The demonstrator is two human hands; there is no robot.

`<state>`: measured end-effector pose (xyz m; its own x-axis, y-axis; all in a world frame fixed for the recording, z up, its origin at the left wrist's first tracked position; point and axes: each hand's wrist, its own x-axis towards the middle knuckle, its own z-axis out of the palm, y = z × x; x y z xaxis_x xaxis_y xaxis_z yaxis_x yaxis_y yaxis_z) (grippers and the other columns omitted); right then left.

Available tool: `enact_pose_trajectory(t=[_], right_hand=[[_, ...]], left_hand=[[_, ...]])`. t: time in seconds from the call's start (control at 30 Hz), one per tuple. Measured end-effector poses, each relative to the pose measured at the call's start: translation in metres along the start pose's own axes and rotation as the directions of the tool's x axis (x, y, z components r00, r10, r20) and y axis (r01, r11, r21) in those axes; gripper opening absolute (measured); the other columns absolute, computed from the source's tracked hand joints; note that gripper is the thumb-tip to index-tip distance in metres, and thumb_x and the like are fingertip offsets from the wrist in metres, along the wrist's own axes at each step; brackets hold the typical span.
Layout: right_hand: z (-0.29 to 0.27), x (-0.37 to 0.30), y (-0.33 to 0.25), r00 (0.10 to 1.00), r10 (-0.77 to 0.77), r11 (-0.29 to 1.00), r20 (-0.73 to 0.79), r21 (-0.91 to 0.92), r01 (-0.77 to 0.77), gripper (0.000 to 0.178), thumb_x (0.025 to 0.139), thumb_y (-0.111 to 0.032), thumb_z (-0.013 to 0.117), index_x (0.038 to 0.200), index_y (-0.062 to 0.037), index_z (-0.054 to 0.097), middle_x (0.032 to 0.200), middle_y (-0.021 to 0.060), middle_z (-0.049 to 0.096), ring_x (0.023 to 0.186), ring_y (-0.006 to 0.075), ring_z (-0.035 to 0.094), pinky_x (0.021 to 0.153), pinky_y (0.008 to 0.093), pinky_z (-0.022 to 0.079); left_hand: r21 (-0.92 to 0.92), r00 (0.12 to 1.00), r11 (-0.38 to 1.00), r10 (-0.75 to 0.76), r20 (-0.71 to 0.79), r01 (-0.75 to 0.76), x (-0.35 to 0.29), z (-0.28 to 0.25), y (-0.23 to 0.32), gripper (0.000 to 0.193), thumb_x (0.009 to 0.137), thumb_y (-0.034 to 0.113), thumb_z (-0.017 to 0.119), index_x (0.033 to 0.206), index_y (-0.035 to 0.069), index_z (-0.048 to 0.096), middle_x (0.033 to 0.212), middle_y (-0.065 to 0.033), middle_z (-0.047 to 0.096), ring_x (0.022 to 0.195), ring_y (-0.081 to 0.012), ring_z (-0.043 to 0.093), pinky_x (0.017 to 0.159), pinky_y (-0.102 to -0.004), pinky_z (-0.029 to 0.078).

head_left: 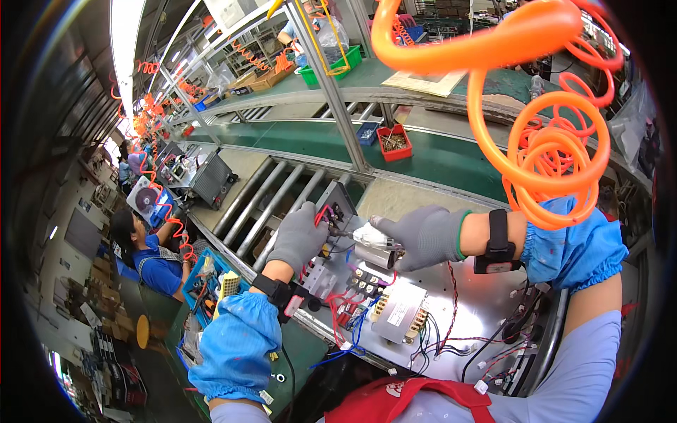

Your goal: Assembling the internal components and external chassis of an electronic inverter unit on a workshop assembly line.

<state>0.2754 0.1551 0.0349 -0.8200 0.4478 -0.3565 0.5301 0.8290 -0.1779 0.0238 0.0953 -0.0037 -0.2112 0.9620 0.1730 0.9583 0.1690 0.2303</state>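
Observation:
My left hand (299, 238), in a grey glove, pinches red wires at a small upright grey bracket (337, 201) on a shiny metal chassis plate (465, 303). My right hand (422, 236), also gloved, grips a white pistol-shaped power screwdriver (371, 238) whose tip points left at the bracket. A silver cylinder capacitor (374, 257) lies just below the tool. A boxy transformer (398, 312) with red, blue and black wires sits on the plate nearer to me. Both forearms wear blue sleeve covers and black wrist straps.
An orange coiled air hose (557, 151) hangs at the upper right. Steel rollers (271, 201) run left of the chassis. A red bin of screws (393, 142) and a blue bin (367, 132) stand on the green belt. A co-worker in blue (144, 254) sits at the left.

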Motion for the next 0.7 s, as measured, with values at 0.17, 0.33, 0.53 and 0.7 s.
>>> enact_pose_trajectory(t=[0.17, 0.33, 0.53, 0.7], right_hand=[[0.002, 0.0, -0.005, 0.998, -0.047, 0.999, -0.051, -0.004, 0.047, 0.087, 0.079, -0.037, 0.062, 0.15, -0.0076, 0.023, 0.086, 0.0171, 0.068, 0.08, 0.0359, 0.067, 0.071, 0.0437, 0.053], [0.003, 0.002, -0.009, 0.999, -0.027, 0.999, -0.033, 0.028, 0.028, 0.086, 0.079, -0.036, 0.063, 0.15, -0.0076, 0.024, 0.087, 0.0172, 0.068, 0.081, 0.0355, 0.067, 0.071, 0.044, 0.052], [0.004, 0.006, -0.01, 0.998, -0.041, 0.999, -0.043, 0.02, 0.042, 0.088, 0.077, -0.032, 0.064, 0.15, -0.0062, 0.024, 0.086, 0.0186, 0.068, 0.08, 0.0367, 0.067, 0.069, 0.0452, 0.051], [0.008, 0.01, -0.011, 0.997, -0.052, 0.997, -0.066, 0.051, 0.055, 0.091, 0.074, -0.031, 0.065, 0.15, -0.0034, 0.022, 0.083, 0.0208, 0.066, 0.077, 0.0377, 0.066, 0.067, 0.046, 0.051]], left_hand=[[-0.003, 1.0, 1.0, 0.011, -0.018, -0.011, 0.0, -0.002, 0.003, 0.028, 0.081, 0.026, 0.06, 0.092, 0.0, 0.053, 0.079, -0.026, 0.063, 0.08, -0.0436, 0.063, 0.073, -0.0502, 0.049], [0.054, 0.996, 0.997, -0.056, 0.067, 0.053, 0.003, -0.004, 0.008, 0.027, 0.083, 0.023, 0.06, 0.096, 0.0, 0.054, 0.092, -0.0258, 0.064, 0.091, -0.0437, 0.062, 0.081, -0.0499, 0.05], [0.042, 0.997, 0.997, -0.068, 0.045, 0.066, 0.006, -0.005, 0.012, 0.025, 0.08, 0.02, 0.06, 0.095, 0.0, 0.056, 0.091, -0.0255, 0.065, 0.091, -0.0434, 0.063, 0.082, -0.0499, 0.05], [0.009, 0.997, 0.997, -0.074, 0.014, 0.074, 0.006, -0.003, 0.011, 0.025, 0.079, 0.022, 0.059, 0.093, 0.001, 0.056, 0.086, -0.0258, 0.064, 0.087, -0.0446, 0.062, 0.079, -0.0505, 0.049]])
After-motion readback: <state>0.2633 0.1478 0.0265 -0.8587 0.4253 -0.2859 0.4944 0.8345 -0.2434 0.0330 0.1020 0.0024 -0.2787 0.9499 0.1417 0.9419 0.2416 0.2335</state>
